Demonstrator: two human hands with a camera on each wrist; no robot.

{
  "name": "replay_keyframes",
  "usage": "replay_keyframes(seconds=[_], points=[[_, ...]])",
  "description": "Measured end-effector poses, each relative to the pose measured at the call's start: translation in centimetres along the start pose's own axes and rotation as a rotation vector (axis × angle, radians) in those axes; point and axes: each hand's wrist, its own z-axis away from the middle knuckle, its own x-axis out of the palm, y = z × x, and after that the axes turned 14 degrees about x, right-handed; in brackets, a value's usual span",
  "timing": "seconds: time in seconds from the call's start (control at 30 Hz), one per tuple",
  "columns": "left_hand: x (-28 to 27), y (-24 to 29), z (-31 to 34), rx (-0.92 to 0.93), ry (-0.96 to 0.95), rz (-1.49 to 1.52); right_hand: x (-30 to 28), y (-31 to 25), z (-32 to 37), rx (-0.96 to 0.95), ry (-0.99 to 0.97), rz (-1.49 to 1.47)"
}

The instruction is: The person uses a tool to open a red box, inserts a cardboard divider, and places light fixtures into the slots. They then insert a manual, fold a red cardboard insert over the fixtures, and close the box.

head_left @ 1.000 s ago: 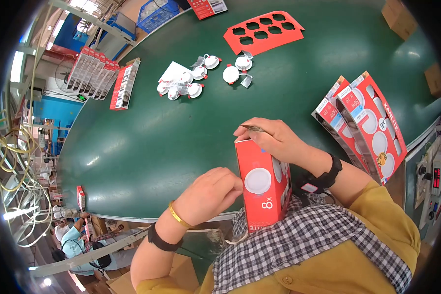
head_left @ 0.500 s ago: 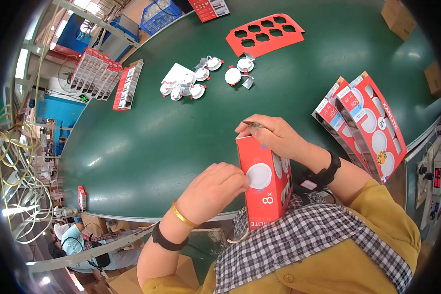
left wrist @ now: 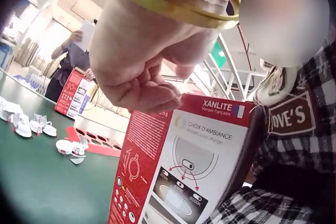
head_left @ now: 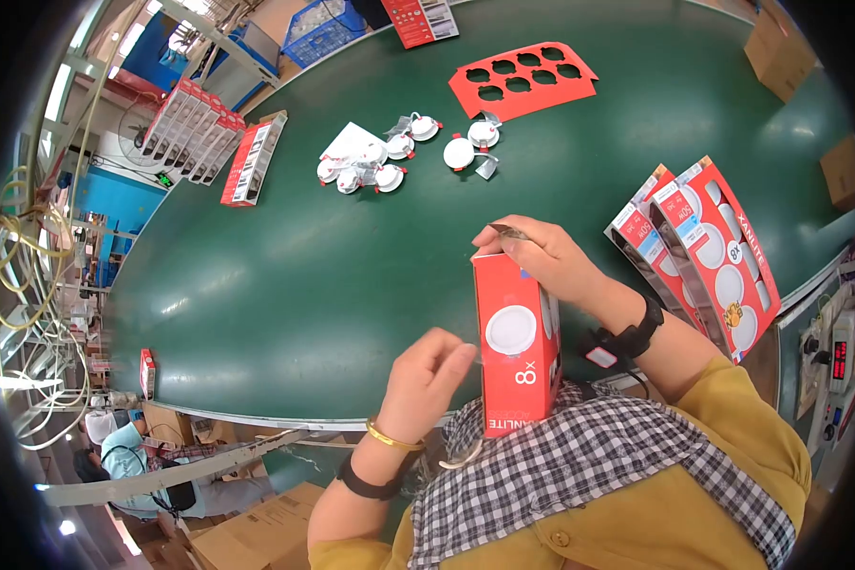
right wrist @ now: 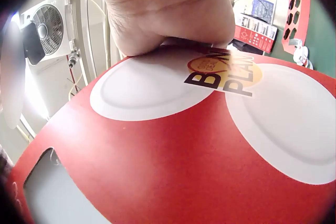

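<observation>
A red and white XANLITE cardboard box (head_left: 511,380) stands on end in front of the checked apron, its narrow "8x" side facing left. My right hand (head_left: 560,261) grips the top end of this box, and a thin pointed metal blade (head_left: 509,232) sticks out between its fingers. Just left of the box is my left hand (head_left: 427,380), fingers curled, thumb near the side panel. In the left wrist view its fingertips overlap the box's upper edge. A patch of shine, like clear film, shows below the printed white circle.
White downlights (head_left: 361,166) lie in a group on the green table (head_left: 285,285), near a red cardboard insert (head_left: 522,81) with round holes. Two similar boxes (head_left: 712,252) lean at the right. More boxes (head_left: 195,133) stand in a row at the far left.
My left hand has drawn back from the box's side panel, after its fingers lay on it half a second ago. My right hand keeps its grip, and the box appears slightly further right.
</observation>
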Motion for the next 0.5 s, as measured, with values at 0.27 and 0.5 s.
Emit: replay_keyframes(seconds=[0.27, 0.5], points=[[0.4, 0.8, -0.4, -0.264, -0.054, 0.236, -0.4, -0.1, 0.1, -0.013, -0.009, 0.034], [1.2, 0.2, -0.5, -0.255, -0.149, 0.312, -0.6, -0.3, 0.5, -0.023, -0.015, 0.01]])
